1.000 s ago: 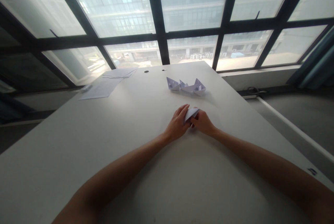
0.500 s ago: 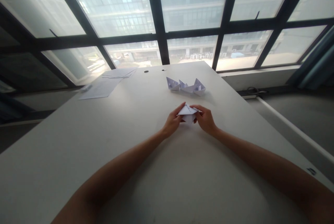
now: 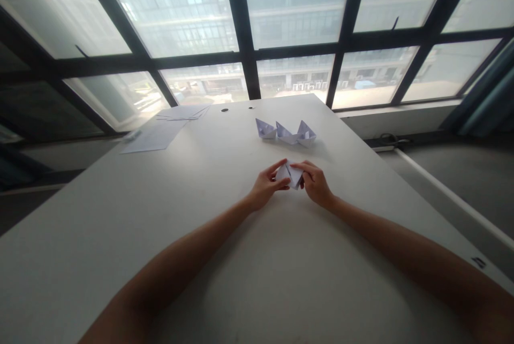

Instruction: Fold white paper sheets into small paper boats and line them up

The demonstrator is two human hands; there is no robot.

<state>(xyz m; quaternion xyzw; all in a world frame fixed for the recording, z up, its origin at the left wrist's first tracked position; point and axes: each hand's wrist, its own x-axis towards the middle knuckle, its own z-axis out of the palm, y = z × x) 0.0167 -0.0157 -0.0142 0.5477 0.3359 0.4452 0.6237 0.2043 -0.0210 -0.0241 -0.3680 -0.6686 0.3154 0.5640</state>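
Note:
A small folded piece of white paper (image 3: 289,174) is held between both hands just above the white table (image 3: 225,258). My left hand (image 3: 265,186) pinches its left side with thumb and fingers. Its right side is gripped by my right hand (image 3: 315,183), fingers curled over the top edge. A centre crease shows between the two flaps.
Three finished white paper boats (image 3: 286,132) sit in a row farther back on the table. Loose paper sheets (image 3: 160,131) lie at the far left corner. Two small dark holes (image 3: 225,110) mark the far edge. Large windows rise behind; the table's right edge drops to the floor.
The paper was pressed flat under both hands, then lifted and pulled open. Now it is pushed together into a narrower shape with a centre crease.

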